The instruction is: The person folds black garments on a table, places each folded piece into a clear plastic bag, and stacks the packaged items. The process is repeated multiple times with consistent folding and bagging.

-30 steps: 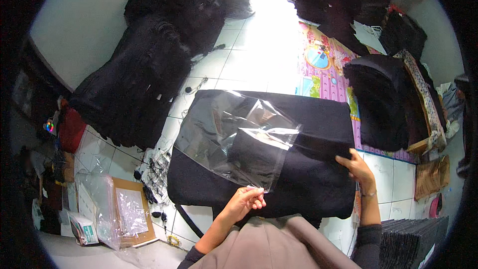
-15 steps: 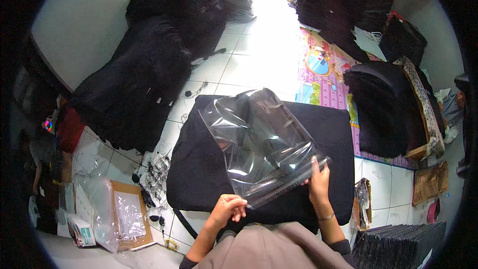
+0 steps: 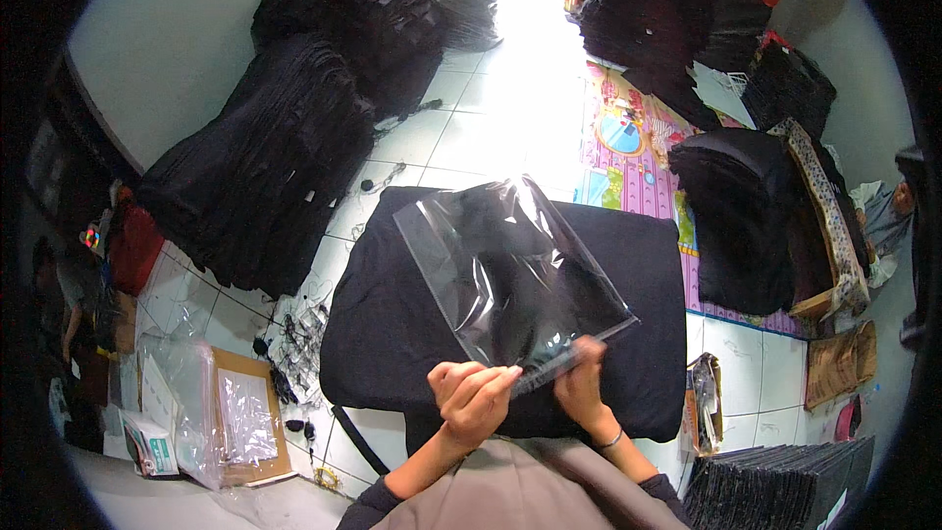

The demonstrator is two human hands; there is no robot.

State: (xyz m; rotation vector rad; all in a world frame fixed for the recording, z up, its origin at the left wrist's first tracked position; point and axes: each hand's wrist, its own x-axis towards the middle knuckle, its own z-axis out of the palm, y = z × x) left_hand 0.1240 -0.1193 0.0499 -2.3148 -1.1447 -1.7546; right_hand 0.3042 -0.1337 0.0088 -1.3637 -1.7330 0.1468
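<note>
Now right hand (image 3: 581, 385) sits further in along bag (image 3: 520, 280), grip too blurred to tell; left hand (image 3: 473, 402) pinches corner, so both share near edge.

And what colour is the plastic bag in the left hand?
The plastic bag is colourless and see-through, with white glare; best seen in the head view.

Through my head view, I see a black, cloth-covered tabletop (image 3: 378, 339) with a clear plastic bag (image 3: 520, 280) over it; I cannot tell how much rests there. The white tiled floor (image 3: 471, 142) carries black cloth piles (image 3: 265, 157), dark scraps (image 3: 282, 373) and a colourful mat (image 3: 643, 175).
</note>
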